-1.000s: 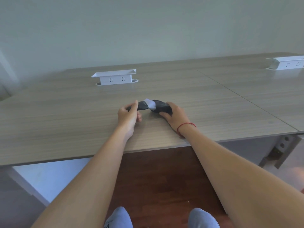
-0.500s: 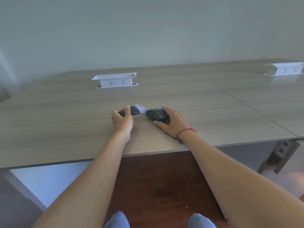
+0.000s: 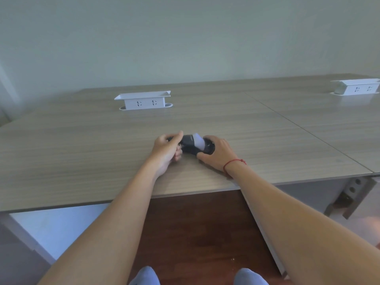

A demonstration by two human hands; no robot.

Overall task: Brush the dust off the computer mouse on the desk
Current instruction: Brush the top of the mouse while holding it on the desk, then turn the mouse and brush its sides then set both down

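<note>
The desk (image 3: 102,145) is a wide wood-grain top butted against a second one on the right, and the whole job sits near its front edge, which I think is the main worry: a hard sweep toward the person could push the mouse (image 3: 208,149) or the loosened dust over that edge onto the floor. Two white socket boxes stand on the tops, the near socket box (image 3: 144,100) well behind the hands and the far socket box (image 3: 357,87) away to the right, both clear of the work. The right hand (image 3: 220,154), with a red thread round its wrist, is cupped and closed over the dark mouse, pinning it flat on the desk; if that hold slackens, I would expect the mouse to skate under the bristles. The left hand (image 3: 167,150) is clamped on the dark handle of the brush (image 3: 191,140), whose pale bristles lie across the mouse's top. Pressing too hard could splay them or drive grit into the seams around the buttons. By my count: two desk tops, two socket boxes, two hands, one mouse, one brush.
</note>
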